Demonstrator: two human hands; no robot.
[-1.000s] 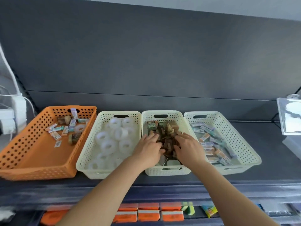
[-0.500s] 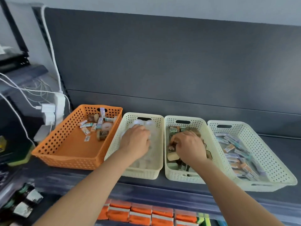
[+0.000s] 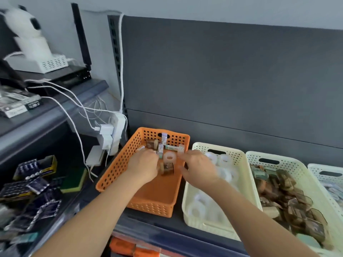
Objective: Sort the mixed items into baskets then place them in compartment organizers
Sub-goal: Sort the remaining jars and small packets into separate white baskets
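**A row on the shelf**

Leftmost basket, frame centre, holds mixed items at its far end; left hand over them, right hand above its right rim. Second basket, third basket, fourth basket follow rightward. Power strip hangs upper left of it.

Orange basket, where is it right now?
Head view, lower centre: the orange basket stands at the row's left end, beside the cream basket of white rings.

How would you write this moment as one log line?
stage: sorting | left hand: over orange basket, grip hidden | right hand: open, beside tape roll
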